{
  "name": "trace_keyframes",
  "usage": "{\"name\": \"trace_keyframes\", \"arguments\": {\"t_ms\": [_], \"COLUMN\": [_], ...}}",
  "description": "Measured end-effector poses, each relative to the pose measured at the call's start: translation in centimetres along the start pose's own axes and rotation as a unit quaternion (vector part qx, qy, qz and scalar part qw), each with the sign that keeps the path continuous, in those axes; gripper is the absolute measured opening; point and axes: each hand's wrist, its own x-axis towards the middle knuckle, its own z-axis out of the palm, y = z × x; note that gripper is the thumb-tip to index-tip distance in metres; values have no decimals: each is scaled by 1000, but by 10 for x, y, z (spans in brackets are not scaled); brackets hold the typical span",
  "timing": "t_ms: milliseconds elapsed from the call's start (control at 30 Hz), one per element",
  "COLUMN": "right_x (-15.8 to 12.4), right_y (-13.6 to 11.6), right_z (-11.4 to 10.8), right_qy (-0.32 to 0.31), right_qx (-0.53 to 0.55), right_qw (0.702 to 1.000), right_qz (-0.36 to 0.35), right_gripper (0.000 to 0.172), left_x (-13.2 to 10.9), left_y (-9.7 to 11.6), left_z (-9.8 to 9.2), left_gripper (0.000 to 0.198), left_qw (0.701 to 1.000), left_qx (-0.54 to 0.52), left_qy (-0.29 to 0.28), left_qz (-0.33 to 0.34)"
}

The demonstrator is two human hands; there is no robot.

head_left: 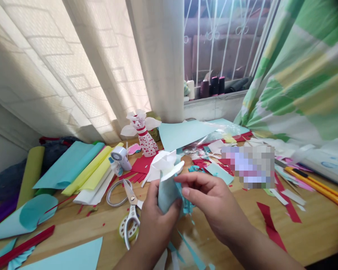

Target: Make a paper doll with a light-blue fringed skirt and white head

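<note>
A light blue paper wrap (165, 193) with white paper petals (164, 161) at its top stands nearly upright in my left hand (160, 213). The fingers and thumb of that hand close around the wrap's lower part. My right hand (208, 202) is at the wrap's upper right edge, its index finger and thumb pinched on a bit of light blue paper. Partly behind the right hand is light blue fringed paper (188, 207); whether it is joined to the wrap I cannot tell. Left of my left hand lie scissors (132, 212) across a tape roll (123, 227).
A red-and-white paper bouquet (147, 144) stands at the back. Rolled papers (92, 168), a small handheld fan (120, 157) and a grey ring of tape (109, 197) lie left. Red paper strips (270, 225) and a yellow cutter (312, 180) are right. A blue sheet (70, 255) lies in front.
</note>
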Motion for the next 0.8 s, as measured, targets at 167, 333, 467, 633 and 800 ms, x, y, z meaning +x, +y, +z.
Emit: {"name": "trace_keyframes", "arguments": {"t_ms": [167, 333, 467, 633, 800], "right_x": [-4, -5, -3, 0, 1], "right_y": [-2, -4, -3, -6, -6], "right_z": [0, -5, -5, -2, -3], "right_qy": [17, -24, -39, -38, -35], "right_qx": [118, 139, 132, 159, 157], "right_qw": [992, 988, 989, 986, 987], "right_qz": [-49, -64, -54, -20, 5], "right_gripper": [13, 9, 8, 7, 7], "left_x": [-1, -2, -2, -2, -1], "left_y": [2, 1, 0, 0, 0], "left_z": [2, 3, 2, 3, 3], "left_gripper": [40, 36, 36, 45, 43], "left_qw": [1000, 998, 999, 999, 1000], "left_qx": [-28, -57, -33, -51, -25], "left_qy": [7, -7, -3, -15, 0], "left_qz": [-2, -10, -16, -4, -11]}}
